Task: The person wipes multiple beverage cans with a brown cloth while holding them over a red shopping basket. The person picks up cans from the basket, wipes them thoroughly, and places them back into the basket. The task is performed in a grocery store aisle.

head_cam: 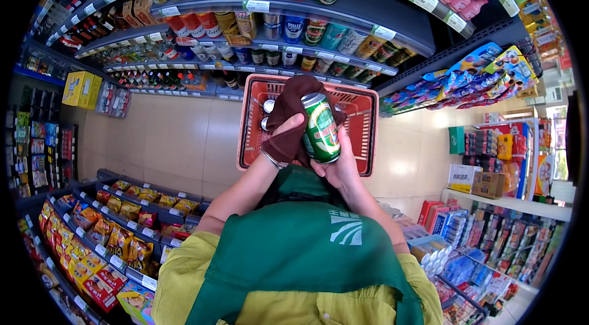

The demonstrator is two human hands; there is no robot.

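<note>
A green beer can [320, 128] is tilted in front of me over a red plastic shopping basket [254, 159]. My right hand [341, 165] grips its lower right side, the thumb along the wall and the fingers under the base. A dark brown cloth [289, 103] is draped over my left hand [290, 126], hiding most of its fingers; the thumb shows on top. The cloth lies against the can's left side and behind its top. Inside the basket, the silvery end of a can [268, 106] shows left of the cloth, with another below it.
Beyond the basket rises a shelf [377, 7] stocked with cans and bottles. Snack bags [474, 76] hang at the right. A snack rack [124, 233] stands at lower left, and shrink-wrapped packs [430, 251] at lower right. A yellow carton [82, 89] sits by the left shelf.
</note>
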